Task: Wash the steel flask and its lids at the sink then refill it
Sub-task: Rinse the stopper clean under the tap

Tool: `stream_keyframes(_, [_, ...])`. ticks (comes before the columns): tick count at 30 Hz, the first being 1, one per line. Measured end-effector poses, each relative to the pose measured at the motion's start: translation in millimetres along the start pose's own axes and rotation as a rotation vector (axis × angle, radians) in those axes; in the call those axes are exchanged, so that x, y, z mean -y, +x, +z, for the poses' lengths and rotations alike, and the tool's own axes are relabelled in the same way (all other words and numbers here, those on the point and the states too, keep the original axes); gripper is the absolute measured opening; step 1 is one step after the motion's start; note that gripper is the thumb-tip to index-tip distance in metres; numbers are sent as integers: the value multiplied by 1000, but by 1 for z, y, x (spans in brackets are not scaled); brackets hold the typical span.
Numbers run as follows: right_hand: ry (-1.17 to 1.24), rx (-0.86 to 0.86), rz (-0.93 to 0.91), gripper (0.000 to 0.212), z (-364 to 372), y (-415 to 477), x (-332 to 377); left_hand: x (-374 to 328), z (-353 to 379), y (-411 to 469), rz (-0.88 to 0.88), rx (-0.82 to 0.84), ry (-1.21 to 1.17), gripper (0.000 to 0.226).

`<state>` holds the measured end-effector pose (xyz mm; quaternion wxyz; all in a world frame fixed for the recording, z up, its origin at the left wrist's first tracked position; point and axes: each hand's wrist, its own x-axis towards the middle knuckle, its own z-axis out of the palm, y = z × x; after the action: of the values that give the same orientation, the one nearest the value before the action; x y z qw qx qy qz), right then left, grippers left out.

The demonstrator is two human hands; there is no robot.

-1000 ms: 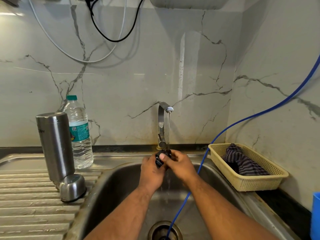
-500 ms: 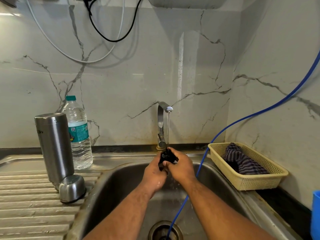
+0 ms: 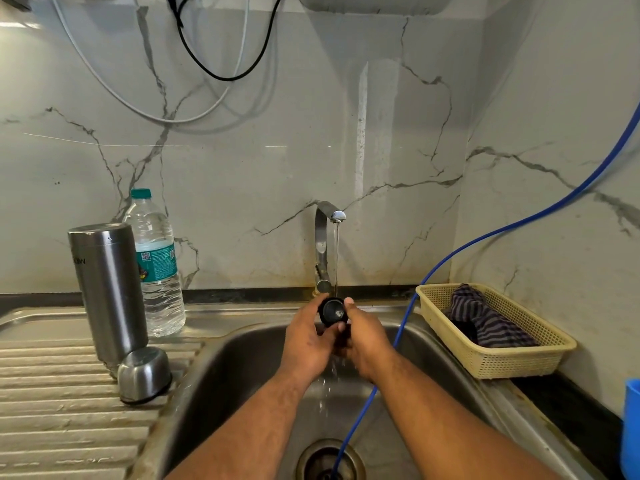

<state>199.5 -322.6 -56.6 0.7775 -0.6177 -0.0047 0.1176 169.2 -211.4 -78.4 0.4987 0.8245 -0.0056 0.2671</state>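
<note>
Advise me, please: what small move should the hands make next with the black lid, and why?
Probably turn the black lid a little under the stream, so water reaches its other faces: the left hand and right hand hold it below the running tap, over the sink.

The flask and sink are brushed steel, the domed lid shinier. The basket is perforated cream plastic holding striped cloth. The wall is glossy marble.

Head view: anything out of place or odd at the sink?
Thin blue hose runs from upper right into the steel sink's drain, under the right forearm, close to the black round lid being rinsed. Nothing spilled.
</note>
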Motion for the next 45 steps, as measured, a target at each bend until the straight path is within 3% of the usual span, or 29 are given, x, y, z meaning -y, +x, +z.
stream_keyframes(4, [-84, -3, 115, 45, 1, -8, 1, -1, -1, -1, 2, -16, 0, 51])
stream_keyframes(10, [-152, -52, 211, 51, -1, -6, 1, -6, 0, -2, -42, 86, -21, 45])
stream_keyframes(14, [-127, -23, 232, 70, -2, -5, 1, -6, 0, -2, -92, 30, -43, 28])
stream_keyframes(17, [-163, 12, 221, 64, -3, -6, 1, -5, -5, -2, -154, -7, -78, 30])
stream_keyframes(23, [-182, 60, 124, 46, -7, -3, -3, -4, -5, -4, -272, -32, -139, 55])
stream_keyframes(33, [-171, -98, -266, 5, -18, 7, -1, -6, -9, -7, -399, 89, -236, 36])
stream_keyframes(37, [-299, -128, -390, 12, -20, 9, 0, -6, -5, -5, -390, 36, -246, 35])
stream_keyframes(40, [-404, -90, -455, 16, -21, 13, -2, -5, -5, -4, -289, 37, -227, 52])
stream_keyframes(45, [-362, -96, -440, 20, -18, 15, -4, -5, -7, -4, -234, -14, -116, 48])
